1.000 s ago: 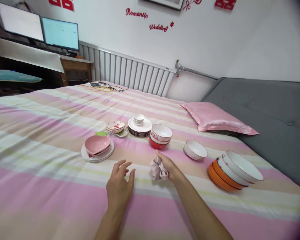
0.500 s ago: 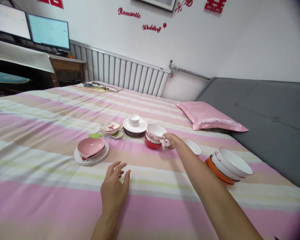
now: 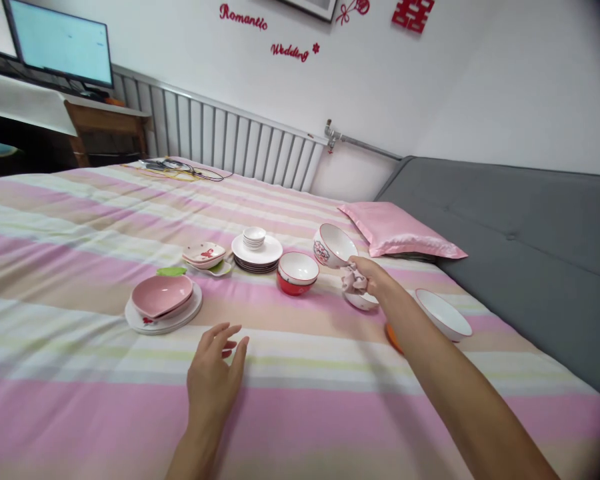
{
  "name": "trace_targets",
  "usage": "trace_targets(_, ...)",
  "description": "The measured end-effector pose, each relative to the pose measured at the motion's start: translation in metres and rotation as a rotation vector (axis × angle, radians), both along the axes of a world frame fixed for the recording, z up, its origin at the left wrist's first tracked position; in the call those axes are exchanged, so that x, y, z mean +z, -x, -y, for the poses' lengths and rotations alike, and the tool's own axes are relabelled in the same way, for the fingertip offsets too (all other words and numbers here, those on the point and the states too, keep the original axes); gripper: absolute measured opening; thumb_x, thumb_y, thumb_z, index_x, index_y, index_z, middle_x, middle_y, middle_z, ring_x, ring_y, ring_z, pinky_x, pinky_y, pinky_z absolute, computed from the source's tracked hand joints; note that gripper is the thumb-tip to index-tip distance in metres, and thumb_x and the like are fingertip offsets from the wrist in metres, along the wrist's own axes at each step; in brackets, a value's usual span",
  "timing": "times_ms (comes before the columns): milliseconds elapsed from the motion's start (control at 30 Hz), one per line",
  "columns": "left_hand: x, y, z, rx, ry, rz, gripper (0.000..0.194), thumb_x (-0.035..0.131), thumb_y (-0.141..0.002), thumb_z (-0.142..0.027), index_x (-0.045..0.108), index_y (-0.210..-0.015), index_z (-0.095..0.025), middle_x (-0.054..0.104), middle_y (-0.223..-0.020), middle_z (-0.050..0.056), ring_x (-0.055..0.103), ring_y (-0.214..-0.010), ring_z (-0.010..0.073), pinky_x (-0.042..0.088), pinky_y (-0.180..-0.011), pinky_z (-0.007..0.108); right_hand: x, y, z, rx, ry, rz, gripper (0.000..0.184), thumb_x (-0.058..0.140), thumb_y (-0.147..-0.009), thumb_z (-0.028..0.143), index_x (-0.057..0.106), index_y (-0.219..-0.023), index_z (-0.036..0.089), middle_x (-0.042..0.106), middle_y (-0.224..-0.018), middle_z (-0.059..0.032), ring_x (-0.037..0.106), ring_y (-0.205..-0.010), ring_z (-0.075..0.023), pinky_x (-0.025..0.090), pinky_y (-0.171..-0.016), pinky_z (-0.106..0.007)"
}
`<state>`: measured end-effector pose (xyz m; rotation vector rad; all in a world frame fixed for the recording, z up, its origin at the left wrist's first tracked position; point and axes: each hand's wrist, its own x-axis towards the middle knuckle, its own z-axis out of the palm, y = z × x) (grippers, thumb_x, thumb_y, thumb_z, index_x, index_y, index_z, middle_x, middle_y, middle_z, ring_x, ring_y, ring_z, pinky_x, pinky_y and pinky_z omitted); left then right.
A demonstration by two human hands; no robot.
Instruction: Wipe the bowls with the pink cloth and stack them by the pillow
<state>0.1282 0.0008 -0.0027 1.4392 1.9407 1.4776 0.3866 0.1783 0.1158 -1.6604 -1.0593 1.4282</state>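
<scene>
My right hand (image 3: 371,275) grips a white patterned bowl (image 3: 337,245) by its near rim and holds it tilted above the bed. A crumpled pale pink cloth, perhaps a scrunchie (image 3: 354,279), is at the same hand. Below it a white bowl (image 3: 364,301) shows in part behind my hand. To the left stand two nested bowls, a white bowl (image 3: 299,265) in a red bowl (image 3: 296,287). My left hand (image 3: 215,363) hovers low over the sheet, fingers apart and holding nothing, near the pink heart-shaped dish (image 3: 161,295) on white plates (image 3: 195,308).
Small dishes (image 3: 254,235) top a stack of plates (image 3: 275,252). Patterned dishes (image 3: 204,252) sit left of it. Larger bowls (image 3: 444,313) are partly behind my right forearm. A pink pillow (image 3: 403,230) and cables (image 3: 190,172) lie farther back on the striped bed.
My right hand has lifted the top patterned bowl off the red and white stack and moved it right. My left hand keeps its open pose. The view has shifted slightly.
</scene>
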Motion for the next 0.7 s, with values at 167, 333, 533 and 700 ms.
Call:
trace_targets(167, 0.016, -0.007, 0.005, -0.219, 0.129, 0.643, 0.056, 0.059, -0.074, -0.055, 0.057, -0.115, -0.017, 0.062, -0.115, 0.014, 0.065, -0.094, 0.0276, 0.052, -0.081, 0.042, -0.004, 0.015, 0.05, 0.16, -0.014, 0.212, 0.022, 0.051, -0.087, 0.029, 0.059, -0.076, 0.011, 0.058, -0.062, -0.0009, 0.055, -0.049, -0.0113, 0.044, -0.045, -0.024)
trace_targets(333, 0.027, -0.012, 0.014, -0.427, 0.164, 1.189, 0.066, 0.052, -0.08, -0.054, 0.035, -0.137, -0.025, 0.054, -0.13, 0.014, 0.064, -0.1, 0.0261, 0.052, -0.086, 0.041, -0.026, 0.071, 0.095, 0.3, -0.213, 0.396, 0.026, 0.058, -0.067, 0.014, 0.047, -0.043, 0.017, 0.043, -0.039, 0.0026, 0.04, -0.037, -0.0084, 0.024, -0.038, -0.021)
trace_targets(533, 0.025, -0.01, 0.006, -0.146, 0.239, 1.335, 0.057, 0.054, -0.074, -0.004, 0.042, -0.129, -0.006, 0.062, -0.116, 0.019, 0.065, -0.098, 0.027, 0.058, -0.076, 0.035, -0.021, 0.101, 0.128, 0.362, -0.431, 0.513, 0.043, 0.065, -0.071, 0.032, 0.04, -0.039, 0.018, 0.04, -0.038, 0.003, 0.036, -0.04, -0.0079, 0.019, -0.041, -0.022)
trace_targets(700, 0.032, -0.005, 0.004, -0.229, 0.352, 1.756, 0.061, 0.04, -0.07, 0.006, 0.032, -0.131, 0.009, 0.067, -0.096, 0.023, 0.068, -0.092, 0.0279, 0.059, -0.069, 0.027, -0.021, 0.1, 0.153, -0.072, -0.76, 0.109, 0.03, 0.039, -0.09, 0.049, 0.051, -0.102, 0.024, 0.064, -0.081, -0.0017, 0.055, -0.052, -0.0109, 0.044, -0.051, -0.022)
